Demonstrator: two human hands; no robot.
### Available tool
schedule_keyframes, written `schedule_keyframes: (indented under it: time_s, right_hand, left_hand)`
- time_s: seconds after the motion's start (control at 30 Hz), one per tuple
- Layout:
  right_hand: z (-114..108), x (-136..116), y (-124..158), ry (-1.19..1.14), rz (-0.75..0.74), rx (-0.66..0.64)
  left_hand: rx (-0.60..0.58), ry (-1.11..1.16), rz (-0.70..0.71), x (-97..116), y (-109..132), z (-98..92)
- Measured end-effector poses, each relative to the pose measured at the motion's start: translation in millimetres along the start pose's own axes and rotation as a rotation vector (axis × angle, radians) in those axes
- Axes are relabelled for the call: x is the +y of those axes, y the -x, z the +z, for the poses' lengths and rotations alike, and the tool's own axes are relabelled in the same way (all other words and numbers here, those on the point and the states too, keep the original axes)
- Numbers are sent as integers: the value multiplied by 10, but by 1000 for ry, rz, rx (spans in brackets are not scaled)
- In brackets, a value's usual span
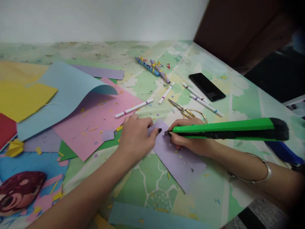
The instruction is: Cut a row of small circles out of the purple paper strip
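A purple paper strip [183, 165] lies slantwise on the patterned tablecloth. My left hand [138, 133] presses on its upper left part, fingers curled, the thumb resting on the paper. In my right hand [188, 133], the fingers are closed round the front end of a green and black utility knife [228, 128]. The knife's tip meets the purple paper just right of my left thumb. Small holes or dots mark the strip. Gold-handled scissors [184, 110] lie behind my right hand.
Coloured paper sheets [95, 121] spread over the left side. Markers [133, 108], a black phone [206, 86] and two decorated paper rolls [147, 66] lie farther back. A dark red pouch [22, 190] is at the lower left, a blue paper strip [147, 216] in front.
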State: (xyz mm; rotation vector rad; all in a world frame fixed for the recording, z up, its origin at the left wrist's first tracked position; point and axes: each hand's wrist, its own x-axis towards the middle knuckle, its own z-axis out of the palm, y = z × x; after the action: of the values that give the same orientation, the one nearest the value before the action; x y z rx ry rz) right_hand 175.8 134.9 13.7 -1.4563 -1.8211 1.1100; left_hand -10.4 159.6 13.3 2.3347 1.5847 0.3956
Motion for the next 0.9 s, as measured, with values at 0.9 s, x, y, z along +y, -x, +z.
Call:
schedule_keyframes:
  time_s: [0.9]
  right_hand:
    - [-22, 32, 0, 76, -51, -1]
  left_hand:
    - [-14, 99, 10, -5, -26, -22]
